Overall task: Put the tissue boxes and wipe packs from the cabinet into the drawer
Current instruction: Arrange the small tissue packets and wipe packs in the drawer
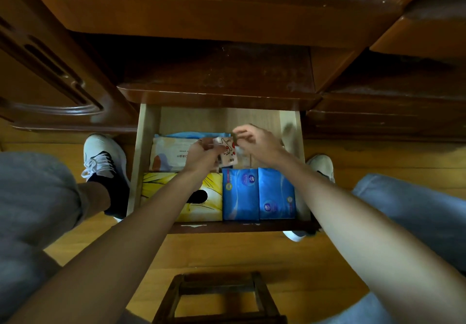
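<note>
Small white red-printed wipe pack [228,152] above open drawer [141,147] of yellow [161,187] and blue tissue boxes [240,195].

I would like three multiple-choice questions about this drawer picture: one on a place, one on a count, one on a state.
1. Where does the yellow box lie in the drawer?
A. front left
B. back right
C. outside on the floor

2. How many blue packs stand beside it?
A. one
B. two
C. four

3. How is the small white pack held?
A. by both hands
B. by no hand
C. under a shoe

Answers:
1. A, it fills the front left corner.
2. B, two blue packs stand side by side, the second at the right.
3. A, left hand and right hand both pinch it.
</note>
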Demonstrator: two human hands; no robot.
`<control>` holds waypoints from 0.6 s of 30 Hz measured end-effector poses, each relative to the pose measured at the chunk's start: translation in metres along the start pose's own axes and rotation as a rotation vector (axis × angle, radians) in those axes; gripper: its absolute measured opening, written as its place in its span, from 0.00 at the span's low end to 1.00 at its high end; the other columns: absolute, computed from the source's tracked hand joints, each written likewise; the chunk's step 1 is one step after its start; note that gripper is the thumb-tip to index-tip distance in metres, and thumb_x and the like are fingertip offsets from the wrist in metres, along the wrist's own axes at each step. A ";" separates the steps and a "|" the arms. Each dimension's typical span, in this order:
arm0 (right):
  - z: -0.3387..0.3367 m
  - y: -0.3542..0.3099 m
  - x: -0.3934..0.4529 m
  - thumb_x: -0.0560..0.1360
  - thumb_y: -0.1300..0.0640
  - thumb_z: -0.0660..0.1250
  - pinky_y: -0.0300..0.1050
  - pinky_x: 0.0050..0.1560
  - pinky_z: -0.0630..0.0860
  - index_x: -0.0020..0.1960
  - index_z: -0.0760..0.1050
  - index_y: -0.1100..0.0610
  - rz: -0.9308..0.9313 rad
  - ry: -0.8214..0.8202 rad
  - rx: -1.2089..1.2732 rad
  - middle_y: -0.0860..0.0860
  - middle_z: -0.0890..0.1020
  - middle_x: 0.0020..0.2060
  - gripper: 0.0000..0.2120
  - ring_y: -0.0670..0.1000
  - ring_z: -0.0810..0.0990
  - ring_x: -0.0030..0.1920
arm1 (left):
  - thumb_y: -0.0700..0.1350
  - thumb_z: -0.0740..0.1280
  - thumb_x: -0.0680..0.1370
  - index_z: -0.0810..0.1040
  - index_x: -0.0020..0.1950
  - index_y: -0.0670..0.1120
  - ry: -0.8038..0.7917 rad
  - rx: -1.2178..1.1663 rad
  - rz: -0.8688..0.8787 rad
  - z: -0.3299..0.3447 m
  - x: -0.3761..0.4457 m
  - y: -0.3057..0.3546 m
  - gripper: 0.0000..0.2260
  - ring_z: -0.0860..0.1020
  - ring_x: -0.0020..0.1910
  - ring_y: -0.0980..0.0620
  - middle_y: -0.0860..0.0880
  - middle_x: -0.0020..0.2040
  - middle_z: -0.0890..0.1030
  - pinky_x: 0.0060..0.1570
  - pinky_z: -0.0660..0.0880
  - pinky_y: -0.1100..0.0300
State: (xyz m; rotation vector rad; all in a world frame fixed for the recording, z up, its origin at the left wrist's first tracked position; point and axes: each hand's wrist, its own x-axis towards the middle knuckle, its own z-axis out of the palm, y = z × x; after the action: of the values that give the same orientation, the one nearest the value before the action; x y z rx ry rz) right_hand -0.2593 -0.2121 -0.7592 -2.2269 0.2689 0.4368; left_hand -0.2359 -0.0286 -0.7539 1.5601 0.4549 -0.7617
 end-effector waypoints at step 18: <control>-0.063 0.029 0.003 0.80 0.48 0.69 0.54 0.73 0.60 0.56 0.71 0.48 0.045 0.028 -0.920 0.50 0.86 0.46 0.10 0.54 0.82 0.54 | 0.47 0.67 0.80 0.83 0.52 0.50 -0.003 0.609 0.298 -0.016 0.019 -0.034 0.06 0.83 0.53 0.47 0.49 0.49 0.85 0.57 0.78 0.51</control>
State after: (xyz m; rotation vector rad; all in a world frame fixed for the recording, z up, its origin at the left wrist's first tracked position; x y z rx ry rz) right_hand -0.2521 -0.2792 -0.7436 -3.1279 0.1395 0.6398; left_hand -0.2425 -0.0105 -0.7914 2.1310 -0.0313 -0.7028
